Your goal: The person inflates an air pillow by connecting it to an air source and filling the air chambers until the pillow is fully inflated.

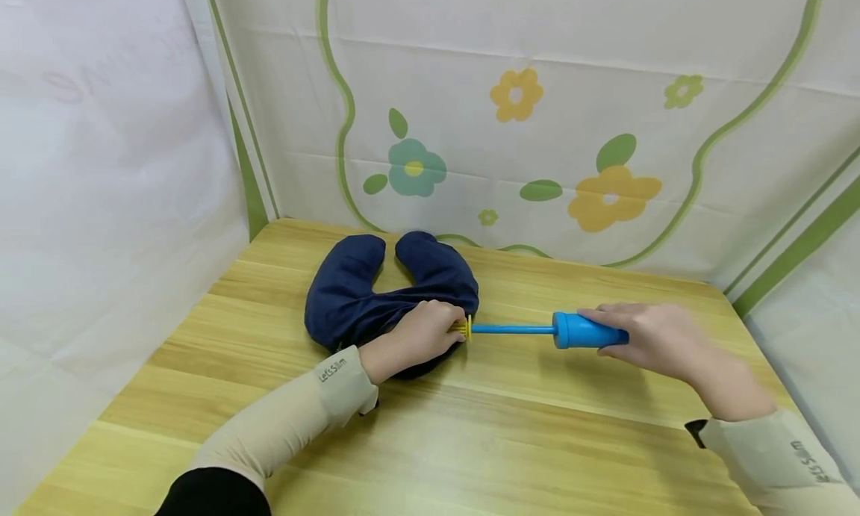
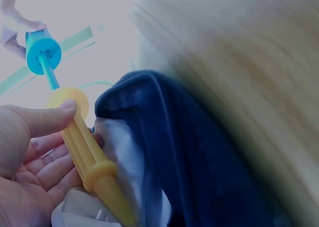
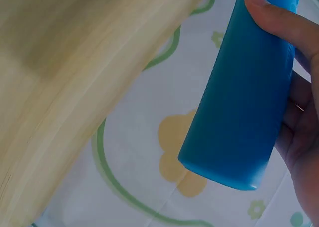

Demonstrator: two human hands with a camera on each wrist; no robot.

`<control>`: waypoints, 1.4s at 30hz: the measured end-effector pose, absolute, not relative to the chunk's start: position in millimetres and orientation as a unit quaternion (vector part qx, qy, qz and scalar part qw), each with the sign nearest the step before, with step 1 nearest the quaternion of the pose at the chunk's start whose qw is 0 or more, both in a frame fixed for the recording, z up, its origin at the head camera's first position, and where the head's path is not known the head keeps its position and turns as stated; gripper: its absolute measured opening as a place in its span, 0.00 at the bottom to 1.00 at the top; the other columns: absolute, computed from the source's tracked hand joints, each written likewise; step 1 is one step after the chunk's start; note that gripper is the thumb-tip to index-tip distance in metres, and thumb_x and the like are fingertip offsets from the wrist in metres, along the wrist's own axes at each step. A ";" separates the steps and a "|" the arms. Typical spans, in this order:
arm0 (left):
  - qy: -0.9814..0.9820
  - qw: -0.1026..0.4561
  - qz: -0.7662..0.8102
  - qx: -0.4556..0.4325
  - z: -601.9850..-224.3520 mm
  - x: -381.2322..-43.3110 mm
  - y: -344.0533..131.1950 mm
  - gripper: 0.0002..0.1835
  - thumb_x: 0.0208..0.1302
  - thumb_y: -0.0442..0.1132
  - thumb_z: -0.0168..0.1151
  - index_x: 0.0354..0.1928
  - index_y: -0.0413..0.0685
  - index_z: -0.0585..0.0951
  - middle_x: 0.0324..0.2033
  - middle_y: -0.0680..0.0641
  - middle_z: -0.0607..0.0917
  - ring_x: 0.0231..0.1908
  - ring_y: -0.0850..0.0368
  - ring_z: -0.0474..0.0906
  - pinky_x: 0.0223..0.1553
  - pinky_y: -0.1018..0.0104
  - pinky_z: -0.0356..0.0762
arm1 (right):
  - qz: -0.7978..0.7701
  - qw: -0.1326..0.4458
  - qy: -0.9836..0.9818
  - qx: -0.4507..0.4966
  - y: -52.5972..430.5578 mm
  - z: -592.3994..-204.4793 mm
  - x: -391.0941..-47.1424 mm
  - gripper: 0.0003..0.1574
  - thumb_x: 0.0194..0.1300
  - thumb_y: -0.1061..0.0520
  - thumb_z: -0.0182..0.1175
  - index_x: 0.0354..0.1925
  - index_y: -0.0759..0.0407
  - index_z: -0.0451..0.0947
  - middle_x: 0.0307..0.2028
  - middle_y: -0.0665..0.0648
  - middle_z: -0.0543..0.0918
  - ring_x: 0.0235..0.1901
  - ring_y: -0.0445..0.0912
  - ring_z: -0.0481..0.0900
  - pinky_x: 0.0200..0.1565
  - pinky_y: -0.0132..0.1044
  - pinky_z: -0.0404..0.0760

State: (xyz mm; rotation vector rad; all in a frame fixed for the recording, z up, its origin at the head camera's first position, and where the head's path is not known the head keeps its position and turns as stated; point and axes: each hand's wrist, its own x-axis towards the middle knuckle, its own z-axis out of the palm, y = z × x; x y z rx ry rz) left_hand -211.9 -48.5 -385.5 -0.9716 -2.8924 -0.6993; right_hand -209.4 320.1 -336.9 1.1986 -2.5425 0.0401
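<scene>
A navy U-shaped neck pillow [image 1: 349, 292] lies on the wooden table, its two ends toward the back wall. My left hand [image 1: 430, 329] pinches the yellow nozzle end [image 2: 82, 142] of a hand pump between thumb and fingers, over the pillow's right lower part. In the left wrist view a whitish lining [image 2: 119, 142] shows inside the pillow's navy cover, beside the nozzle. My right hand [image 1: 652, 340] grips the pump's blue barrel [image 3: 239, 97], off to the right. A thin blue rod [image 1: 513, 329] stretches between the barrel and the yellow end.
The wooden table [image 1: 470, 449] extends under both arms. Behind it hangs a white cloth [image 1: 457, 75] printed with flowers and green lines. More white cloth [image 1: 114, 165] closes off the left side, and another panel stands at the right.
</scene>
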 end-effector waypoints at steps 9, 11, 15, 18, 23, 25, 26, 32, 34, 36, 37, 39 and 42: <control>-0.921 0.043 -0.206 -0.327 -388.2 -207.6 -45.3 0.04 0.64 0.34 0.73 0.37 0.45 0.85 0.33 0.49 0.85 0.33 0.55 0.83 0.36 0.65 0.81 | 0.021 0.147 -0.886 0.440 283.9 -350.0 -205.0 0.44 0.39 0.52 0.87 0.57 0.56 0.86 0.43 0.61 0.89 0.35 0.55 0.89 0.32 0.49 0.86; -0.922 0.047 -0.200 -0.327 -389.6 -207.0 -44.3 0.05 0.63 0.34 0.74 0.38 0.44 0.86 0.33 0.49 0.85 0.34 0.55 0.84 0.37 0.63 0.81 | 0.023 0.148 -0.884 0.443 274.2 -352.2 -204.0 0.44 0.39 0.53 0.87 0.58 0.56 0.86 0.43 0.61 0.90 0.35 0.55 0.90 0.32 0.48 0.86; -0.923 0.061 -0.187 -0.330 -389.8 -207.0 -41.8 0.06 0.63 0.35 0.74 0.38 0.44 0.85 0.33 0.48 0.85 0.34 0.54 0.84 0.36 0.63 0.82 | 0.010 0.159 -0.884 0.440 253.9 -351.8 -200.0 0.43 0.41 0.52 0.86 0.58 0.56 0.86 0.42 0.60 0.90 0.36 0.54 0.90 0.32 0.47 0.86; -0.921 0.077 -0.174 -0.339 -387.5 -205.9 -39.0 0.06 0.63 0.35 0.74 0.38 0.44 0.85 0.31 0.48 0.84 0.33 0.53 0.84 0.36 0.63 0.82 | 0.001 0.166 -0.884 0.437 241.2 -352.6 -198.7 0.42 0.42 0.51 0.86 0.57 0.56 0.86 0.42 0.59 0.90 0.36 0.53 0.89 0.30 0.45 0.86; -0.918 0.091 -0.146 -0.357 -387.1 -204.8 -34.7 0.05 0.64 0.34 0.73 0.37 0.43 0.84 0.30 0.47 0.83 0.31 0.52 0.83 0.34 0.63 0.82 | 0.009 0.164 -0.883 0.440 224.7 -362.5 -201.6 0.41 0.42 0.50 0.86 0.57 0.57 0.86 0.41 0.57 0.89 0.34 0.50 0.89 0.27 0.42 0.84; -0.920 0.085 -0.137 -0.356 -387.7 -205.2 -34.4 0.04 0.65 0.34 0.72 0.38 0.43 0.84 0.30 0.46 0.83 0.30 0.51 0.83 0.33 0.63 0.82 | 0.016 0.158 -0.883 0.441 219.4 -366.6 -203.0 0.41 0.43 0.50 0.86 0.57 0.57 0.86 0.41 0.56 0.89 0.35 0.50 0.89 0.28 0.42 0.84; -0.922 0.081 -0.133 -0.354 -388.3 -205.5 -34.6 0.04 0.65 0.34 0.71 0.38 0.43 0.84 0.30 0.46 0.83 0.31 0.51 0.83 0.33 0.63 0.82 | 0.019 0.156 -0.884 0.441 217.4 -368.4 -203.7 0.41 0.43 0.50 0.86 0.57 0.57 0.85 0.41 0.56 0.89 0.35 0.50 0.89 0.28 0.42 0.84; -0.928 0.059 -0.131 -0.344 -387.3 -208.4 -37.1 0.04 0.66 0.34 0.71 0.40 0.44 0.85 0.32 0.46 0.85 0.33 0.51 0.84 0.36 0.61 0.83 | 0.046 0.131 -0.894 0.426 215.9 -369.4 -206.6 0.41 0.45 0.52 0.85 0.59 0.56 0.85 0.44 0.59 0.89 0.37 0.53 0.89 0.30 0.45 0.85; -0.928 0.052 -0.139 -0.342 -386.0 -209.3 -37.7 0.04 0.66 0.35 0.71 0.40 0.44 0.85 0.33 0.46 0.85 0.34 0.50 0.84 0.37 0.61 0.83 | 0.054 0.117 -0.900 0.417 218.3 -366.4 -207.8 0.40 0.46 0.53 0.84 0.59 0.56 0.84 0.45 0.60 0.89 0.38 0.55 0.89 0.32 0.46 0.86; -0.930 0.049 -0.143 -0.336 -386.3 -210.5 -38.3 0.05 0.66 0.36 0.72 0.40 0.45 0.85 0.33 0.47 0.84 0.34 0.51 0.84 0.38 0.61 0.83 | 0.061 0.100 -0.906 0.407 222.0 -362.7 -209.3 0.40 0.48 0.54 0.84 0.60 0.55 0.84 0.47 0.62 0.89 0.40 0.56 0.89 0.35 0.48 0.86; -0.930 0.049 -0.144 -0.334 -386.6 -211.0 -38.7 0.05 0.65 0.36 0.72 0.40 0.45 0.85 0.33 0.48 0.85 0.34 0.52 0.84 0.38 0.62 0.83 | 0.062 0.093 -0.909 0.402 224.6 -360.5 -209.8 0.40 0.48 0.54 0.83 0.61 0.54 0.84 0.47 0.62 0.88 0.40 0.57 0.89 0.35 0.49 0.86; -0.930 0.049 -0.148 -0.332 -387.0 -211.3 -40.0 0.05 0.65 0.36 0.73 0.39 0.45 0.85 0.32 0.48 0.84 0.34 0.53 0.84 0.37 0.63 0.83 | 0.069 0.076 -0.914 0.393 231.4 -355.8 -210.7 0.40 0.49 0.55 0.83 0.61 0.55 0.83 0.48 0.63 0.88 0.41 0.58 0.88 0.38 0.51 0.86; -0.928 0.056 -0.156 -0.333 -389.6 -212.8 -41.8 0.05 0.64 0.36 0.73 0.39 0.45 0.85 0.33 0.49 0.85 0.34 0.54 0.84 0.36 0.65 0.83 | 0.078 0.054 -0.921 0.379 246.1 -349.0 -212.3 0.40 0.50 0.55 0.82 0.62 0.55 0.83 0.50 0.63 0.88 0.41 0.58 0.88 0.39 0.53 0.85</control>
